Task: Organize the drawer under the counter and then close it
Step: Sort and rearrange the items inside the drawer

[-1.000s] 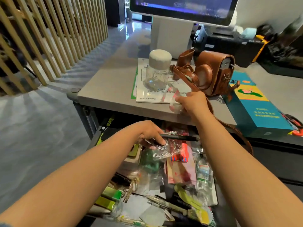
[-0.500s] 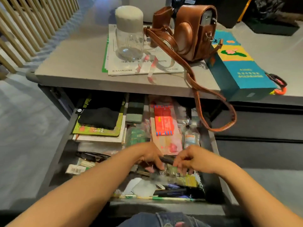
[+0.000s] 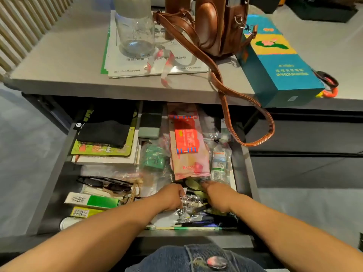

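Observation:
The drawer (image 3: 243,163) under the grey counter (image 3: 59,61) stands pulled out and full of clutter. Both my hands are low in its front middle, close together. My left hand (image 3: 170,197) grips a crinkled clear plastic packet (image 3: 189,203), fingers curled down. My right hand (image 3: 216,195) closes over a dark pen (image 3: 201,208) whose tip pokes out beneath it. Several pens (image 3: 186,226) lie along the front wall under my wrists. Red and pink packets (image 3: 188,146) lie just behind my hands.
In the drawer: black cloth on a green book (image 3: 104,134), sunglasses (image 3: 104,183), green-white boxes (image 3: 92,201), a small bottle (image 3: 220,163). On the counter: a glass jar (image 3: 135,30), a brown leather bag (image 3: 214,26) whose strap (image 3: 245,114) hangs over the drawer's right side, a teal box (image 3: 279,65).
My right hand came down from the counter into the drawer. Both hands moved with the pen and packet to the drawer's front, and the view tipped downward.

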Available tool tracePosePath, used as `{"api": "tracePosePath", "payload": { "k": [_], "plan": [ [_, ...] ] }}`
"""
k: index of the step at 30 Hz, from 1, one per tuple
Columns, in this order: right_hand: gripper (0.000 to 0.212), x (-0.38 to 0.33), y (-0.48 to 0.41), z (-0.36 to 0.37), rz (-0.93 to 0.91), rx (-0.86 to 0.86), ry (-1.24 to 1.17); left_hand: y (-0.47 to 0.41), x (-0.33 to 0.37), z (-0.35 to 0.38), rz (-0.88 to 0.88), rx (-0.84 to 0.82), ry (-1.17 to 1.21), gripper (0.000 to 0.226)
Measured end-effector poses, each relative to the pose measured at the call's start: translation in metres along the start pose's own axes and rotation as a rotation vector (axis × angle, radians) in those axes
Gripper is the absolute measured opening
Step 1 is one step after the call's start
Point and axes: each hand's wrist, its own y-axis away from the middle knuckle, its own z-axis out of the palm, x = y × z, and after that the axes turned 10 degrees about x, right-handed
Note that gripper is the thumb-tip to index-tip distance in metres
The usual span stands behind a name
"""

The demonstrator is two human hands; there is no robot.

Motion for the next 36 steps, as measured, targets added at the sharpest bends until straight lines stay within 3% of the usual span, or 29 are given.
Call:
{"api": "tracePosePath", "payload": {
  "k": [5, 9, 16, 20, 24, 30, 34, 36],
  "plan": [
    [0.047, -0.009, -0.008, 0.005, -0.028, -0.001, 0.033, 0.002, -0.002, 0.003, 0.112, -0.01, -0.065, 0.023],
    [0.034, 0.0, -0.001, -0.003, 0.025, -0.031, -0.102, 0.001, -0.004, -0.002, 0.187, 0.027, -0.077, 0.022],
    [0.034, 0.005, 0.014, -0.015, -0.011, -0.078, -0.133, 0.001, -0.003, 0.01, 0.267, -0.004, -0.094, 0.046],
    [0.045, 0.004, 0.016, -0.015, -0.056, -0.18, 0.039, 0.001, -0.002, 0.01, 0.315, -0.03, -0.043, 0.057],
    [0.047, 0.005, 0.013, -0.014, -0.036, -0.156, 0.106, 0.005, 0.003, 0.009, 0.308, -0.149, 0.08, 0.062],
    [0.062, 0.004, 0.012, -0.011, -0.052, -0.135, 0.143, -0.002, -0.014, -0.024, 0.199, -0.077, -0.09, 0.068],
    [0.061, -0.001, 0.011, -0.012, -0.019, -0.194, 0.162, -0.001, -0.032, -0.033, 0.109, -0.039, -0.394, 0.057],
    [0.06, -0.004, 0.011, -0.014, -0.005, -0.192, 0.192, 0.002, -0.036, -0.028, 0.147, -0.012, -0.501, 0.058]
  ]
}}
